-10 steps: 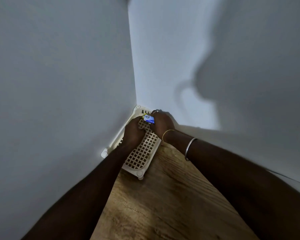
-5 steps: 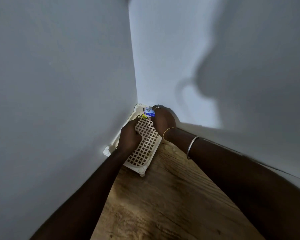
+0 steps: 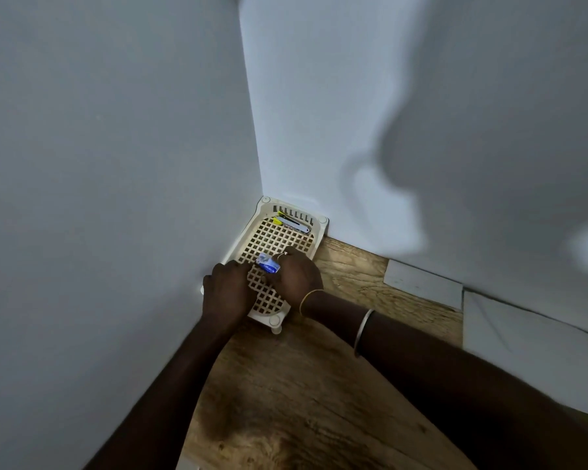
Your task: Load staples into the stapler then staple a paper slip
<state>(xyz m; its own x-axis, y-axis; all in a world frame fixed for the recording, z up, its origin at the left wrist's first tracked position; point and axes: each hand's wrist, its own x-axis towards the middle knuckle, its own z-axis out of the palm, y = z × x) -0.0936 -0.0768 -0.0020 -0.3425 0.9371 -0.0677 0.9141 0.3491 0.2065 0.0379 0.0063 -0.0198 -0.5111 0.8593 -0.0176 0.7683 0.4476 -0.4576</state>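
Observation:
A cream lattice basket (image 3: 306,247) sits in the wall corner on a wooden table. At its far end lies a yellow and silver stapler (image 3: 292,224). My right hand (image 3: 297,276) holds a small blue and white staple box (image 3: 269,262) over the near half of the basket. My left hand (image 3: 226,288) rests on the basket's near left rim, its fingers reaching toward the box. Whether the left fingers touch the box is unclear.
White walls close in on the left and behind the basket. White paper sheets (image 3: 421,283) lie along the wall at the right. The wooden table (image 3: 302,401) stretches toward me below my arms.
My right hand has carried the staple box from the basket's far end toward me. The stapler at the far end is now uncovered. My left hand slid back along the rim.

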